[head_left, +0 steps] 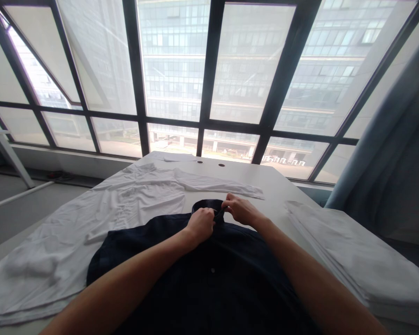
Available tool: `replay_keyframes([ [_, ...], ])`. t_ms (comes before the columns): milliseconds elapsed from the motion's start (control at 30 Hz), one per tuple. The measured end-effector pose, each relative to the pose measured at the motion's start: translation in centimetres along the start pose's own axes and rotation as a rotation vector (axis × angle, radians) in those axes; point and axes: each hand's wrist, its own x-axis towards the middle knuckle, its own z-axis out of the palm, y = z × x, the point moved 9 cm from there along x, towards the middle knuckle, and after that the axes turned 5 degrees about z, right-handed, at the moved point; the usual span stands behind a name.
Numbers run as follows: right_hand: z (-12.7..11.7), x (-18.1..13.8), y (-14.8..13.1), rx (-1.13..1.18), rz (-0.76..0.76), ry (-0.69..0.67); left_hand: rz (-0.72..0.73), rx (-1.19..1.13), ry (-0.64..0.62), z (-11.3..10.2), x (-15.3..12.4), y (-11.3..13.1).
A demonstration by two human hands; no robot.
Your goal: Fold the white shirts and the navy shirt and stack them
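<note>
Windows point(174, 60) back the white counter point(275, 181). My left hand point(200, 223) and right hand point(240, 209) are both pinched tight on the collar point(209, 204) of one dark shirt point(209, 279) at the near edge. One white shirt point(125, 204) lies spread toward the left edge.

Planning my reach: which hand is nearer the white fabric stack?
Right. Both hold the dark navy shirt; the right hand is left of the white fabric stack, the left hand farther left.

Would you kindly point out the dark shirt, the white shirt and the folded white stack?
dark shirt point(226, 284), head view, front panel below the collar.
white shirt point(125, 204), head view, middle of its body.
folded white stack point(352, 253), head view, top layer.
</note>
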Motion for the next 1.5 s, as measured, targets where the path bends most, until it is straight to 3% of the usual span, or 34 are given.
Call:
replay_keyframes([
  [267,0.1,0.6,-0.8,-0.271,-0.083,0.06,0.028,0.009,-0.031,0.2,0.2,-0.5],
  [367,0.4,0.7,0.1,-0.153,-0.072,0.069,0.035,0.039,-0.077,0.1,0.1,-0.9],
  [467,0.8,0.9,1.9,0.119,0.003,0.038,-0.004,-0.005,-0.079,-0.2,0.0,-1.5],
  [600,1.0,1.3,3.2,0.32,0.046,0.02,0.036,-0.074,0.03,-0.8,0.0,-1.0],
  [700,0.1,1.4,2.7,0.261,0.013,0.019,0.106,-0.123,0.105,-0.9,-0.1,-0.3],
  [833,-1.1,1.0,1.3,0.079,-0.028,-0.009,0.298,-0.161,0.106,-1.3,-0.2,0.5],
  [1100,-0.7,-0.8,-0.6,0.008,-0.082,-0.125,0.434,-0.354,-0.107,-2.8,-0.7,-1.7],
  [1233,0.1,-1.0,-0.8,-0.007,-0.11,-0.207,0.479,-0.388,-0.156,-3.3,-1.5,-1.5],
  [1400,-1.6,-0.5,-1.4,-0.115,-0.165,-0.137,0.628,-0.334,-0.224,-3.9,-1.8,-0.5],
  [1500,-2.7,-0.4,-1.8,-0.115,-0.213,-0.066,0.616,-0.234,-0.132,-4.6,-0.6,-2.2],
])
